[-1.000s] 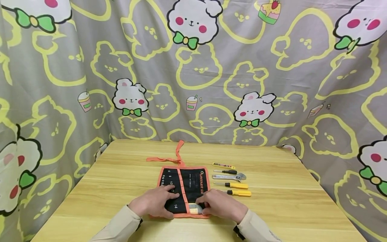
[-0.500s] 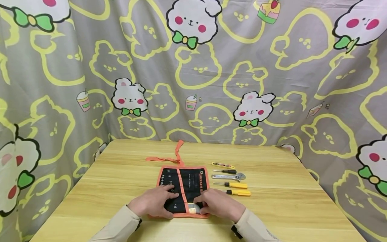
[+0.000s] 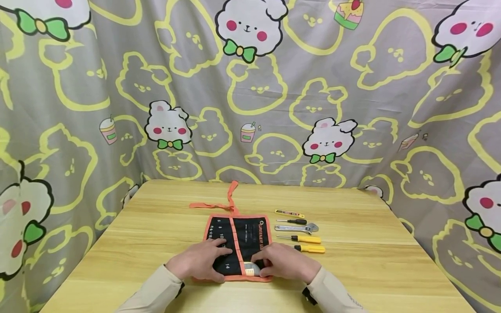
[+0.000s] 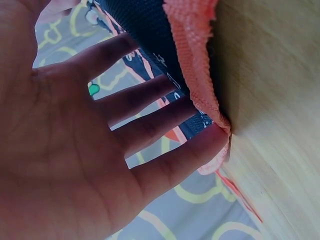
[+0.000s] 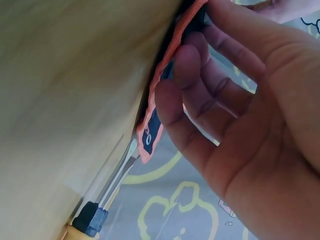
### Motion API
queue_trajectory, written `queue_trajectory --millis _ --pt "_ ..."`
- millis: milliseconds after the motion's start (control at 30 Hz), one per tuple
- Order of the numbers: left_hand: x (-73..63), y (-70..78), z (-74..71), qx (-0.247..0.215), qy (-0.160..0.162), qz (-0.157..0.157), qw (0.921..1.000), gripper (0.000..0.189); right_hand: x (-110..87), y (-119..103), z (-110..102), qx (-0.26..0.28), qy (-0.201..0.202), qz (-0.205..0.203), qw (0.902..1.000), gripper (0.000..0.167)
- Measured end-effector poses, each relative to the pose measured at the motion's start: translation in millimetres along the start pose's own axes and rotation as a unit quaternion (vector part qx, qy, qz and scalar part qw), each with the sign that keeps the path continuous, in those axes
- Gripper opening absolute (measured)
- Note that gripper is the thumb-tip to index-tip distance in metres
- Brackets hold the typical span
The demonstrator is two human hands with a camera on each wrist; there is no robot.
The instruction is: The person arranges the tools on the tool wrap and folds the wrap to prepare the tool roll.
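Observation:
A black tool roll point(image 3: 250, 237) with orange edging lies on the table in the head view, its pockets marked with numbers. My left hand point(image 3: 201, 260) rests on its left half, fingers spread; the left wrist view shows the fingertips point(image 4: 215, 137) touching the fabric near the orange hem. At the lower right of the roll sits a rounded grey object point(image 3: 252, 268) with a pale yellow label, by the orange divider strip. Thumb and index finger of my right hand point(image 3: 287, 262) pinch its right end. In the right wrist view, curled fingers hide that object.
Right of the roll lie a yellow utility knife point(image 3: 289, 214), a black-handled screwdriver point(image 3: 291, 221), an adjustable wrench point(image 3: 296, 228) and two yellow screwdrivers point(image 3: 307, 239). Orange ties point(image 3: 232, 195) stretch from the roll's far edge. A patterned curtain point(image 3: 250, 100) surrounds the wooden table point(image 3: 156, 208).
Both hands stay nearly in place over the tool roll. The right hand and the grey object shift only very slightly; the laid-out tools have not moved.

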State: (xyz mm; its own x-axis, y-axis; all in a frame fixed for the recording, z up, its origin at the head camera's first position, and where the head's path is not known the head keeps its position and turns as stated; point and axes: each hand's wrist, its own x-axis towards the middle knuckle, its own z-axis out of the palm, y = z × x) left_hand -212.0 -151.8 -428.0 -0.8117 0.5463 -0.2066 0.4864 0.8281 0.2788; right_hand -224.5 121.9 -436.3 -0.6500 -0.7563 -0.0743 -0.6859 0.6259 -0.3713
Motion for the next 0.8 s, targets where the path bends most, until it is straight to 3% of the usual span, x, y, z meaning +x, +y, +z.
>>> queue_trajectory --millis 200,433,800 --pt "-0.2 0.3 -0.2 0.002 -0.003 -0.004 1.0000 0.068 -5.1 10 -5 0.016 0.015 0.003 0.9998 0.031" --pt "-0.2 -0.6 0.3 -0.003 -0.002 -0.007 1.0000 0.069 -21.2 34 -25 0.025 0.069 -0.013 0.9972 0.024" --pt "0.7 -1.2 0.9 -0.003 -0.003 -0.004 1.0000 0.068 -55.8 84 -48 0.046 0.079 0.033 0.9953 0.024"
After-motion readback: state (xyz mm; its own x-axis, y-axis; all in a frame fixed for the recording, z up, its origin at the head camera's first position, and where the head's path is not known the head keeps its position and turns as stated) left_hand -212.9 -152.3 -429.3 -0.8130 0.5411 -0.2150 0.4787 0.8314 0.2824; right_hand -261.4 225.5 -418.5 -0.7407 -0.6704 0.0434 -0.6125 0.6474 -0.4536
